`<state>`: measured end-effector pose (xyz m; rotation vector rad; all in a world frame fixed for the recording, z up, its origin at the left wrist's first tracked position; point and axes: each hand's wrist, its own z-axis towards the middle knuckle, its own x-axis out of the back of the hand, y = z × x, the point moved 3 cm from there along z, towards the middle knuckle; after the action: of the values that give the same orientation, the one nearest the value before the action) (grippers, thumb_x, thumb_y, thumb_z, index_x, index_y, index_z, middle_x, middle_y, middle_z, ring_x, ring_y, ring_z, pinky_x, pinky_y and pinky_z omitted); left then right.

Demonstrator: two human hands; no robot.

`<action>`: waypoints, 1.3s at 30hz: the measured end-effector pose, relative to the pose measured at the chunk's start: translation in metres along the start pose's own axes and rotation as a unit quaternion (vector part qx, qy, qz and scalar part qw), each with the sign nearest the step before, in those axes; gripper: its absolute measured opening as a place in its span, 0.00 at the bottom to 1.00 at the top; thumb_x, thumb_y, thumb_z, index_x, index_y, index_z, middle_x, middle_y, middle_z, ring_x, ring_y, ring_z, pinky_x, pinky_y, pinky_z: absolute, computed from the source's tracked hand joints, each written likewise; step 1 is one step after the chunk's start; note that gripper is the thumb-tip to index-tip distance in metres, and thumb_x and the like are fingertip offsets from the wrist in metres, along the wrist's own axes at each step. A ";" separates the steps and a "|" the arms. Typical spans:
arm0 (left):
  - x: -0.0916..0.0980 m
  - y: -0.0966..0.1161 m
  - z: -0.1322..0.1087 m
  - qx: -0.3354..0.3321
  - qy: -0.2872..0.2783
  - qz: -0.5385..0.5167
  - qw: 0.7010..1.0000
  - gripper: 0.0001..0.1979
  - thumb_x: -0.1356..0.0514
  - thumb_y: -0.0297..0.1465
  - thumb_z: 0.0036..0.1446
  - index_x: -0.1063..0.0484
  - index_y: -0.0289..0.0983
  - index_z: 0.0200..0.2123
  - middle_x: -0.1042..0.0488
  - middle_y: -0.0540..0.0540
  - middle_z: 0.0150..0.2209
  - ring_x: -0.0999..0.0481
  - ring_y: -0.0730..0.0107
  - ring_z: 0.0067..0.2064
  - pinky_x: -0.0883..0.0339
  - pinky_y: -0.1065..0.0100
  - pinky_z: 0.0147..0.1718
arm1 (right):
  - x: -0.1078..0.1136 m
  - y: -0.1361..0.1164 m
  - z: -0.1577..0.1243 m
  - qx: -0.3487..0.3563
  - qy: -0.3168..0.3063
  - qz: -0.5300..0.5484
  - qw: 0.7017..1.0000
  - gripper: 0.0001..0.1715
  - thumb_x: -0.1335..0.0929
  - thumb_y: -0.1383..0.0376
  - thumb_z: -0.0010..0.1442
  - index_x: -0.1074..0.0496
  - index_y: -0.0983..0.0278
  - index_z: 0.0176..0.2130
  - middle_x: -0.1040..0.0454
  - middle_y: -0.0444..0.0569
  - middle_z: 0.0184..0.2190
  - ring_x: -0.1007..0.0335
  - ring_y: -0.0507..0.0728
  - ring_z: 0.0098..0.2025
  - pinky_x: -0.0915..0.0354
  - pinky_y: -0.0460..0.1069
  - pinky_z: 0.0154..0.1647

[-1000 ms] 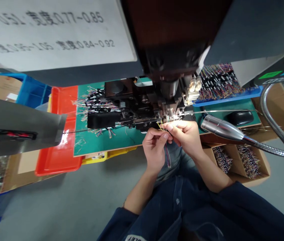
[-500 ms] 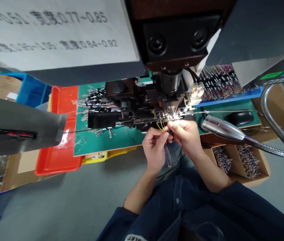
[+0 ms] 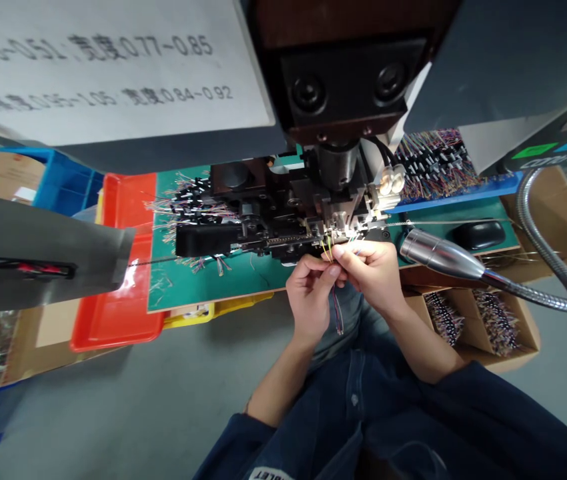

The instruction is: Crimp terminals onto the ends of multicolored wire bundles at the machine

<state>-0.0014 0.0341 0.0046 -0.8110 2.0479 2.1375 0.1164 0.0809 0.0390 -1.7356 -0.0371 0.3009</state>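
The person's left hand (image 3: 312, 293) and right hand (image 3: 371, 272) pinch a thin, multicoloured wire bundle (image 3: 337, 315) at the near edge of black-and-silver metal press tooling (image 3: 308, 200), seemingly to steady its separated ends.

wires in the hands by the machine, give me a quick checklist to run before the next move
1. Wires held by the left hand: ok, pinched between thumb and finger.
2. Right hand on them too: ok, pinching close beside the left.
3. Yellow wire pointing toward the machine: ok.
4. Wire tips seated in the machine: cannot tell, too small.
5. Right hand's fingers well clear of the machine: not ok, very close to it.
6. Lamp head turned toward the hands: ok.
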 end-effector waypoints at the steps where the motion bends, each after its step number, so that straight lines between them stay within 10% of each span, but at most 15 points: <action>1: 0.000 -0.001 0.000 0.003 0.001 0.002 1.000 0.17 0.24 0.39 0.64 0.25 0.39 0.33 0.20 0.52 0.28 0.20 0.73 0.28 0.24 0.71 0.30 | 0.000 0.002 0.000 -0.003 -0.001 0.006 1.000 0.20 0.22 0.49 0.68 0.13 0.61 0.34 0.28 0.41 0.17 0.38 0.50 0.17 0.43 0.46 0.17; 39: 0.002 -0.001 0.000 -0.012 0.015 -0.024 1.000 0.15 0.23 0.37 0.64 0.24 0.38 0.35 0.20 0.52 0.29 0.20 0.75 0.29 0.24 0.72 0.32 | -0.001 -0.004 -0.002 0.037 0.025 0.001 0.999 0.13 0.21 0.56 0.65 0.14 0.62 0.33 0.27 0.40 0.17 0.40 0.48 0.16 0.43 0.44 0.16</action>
<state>-0.0026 0.0342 0.0027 -0.8914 1.9998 2.1418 0.1163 0.0791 0.0435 -1.6697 0.0116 0.2582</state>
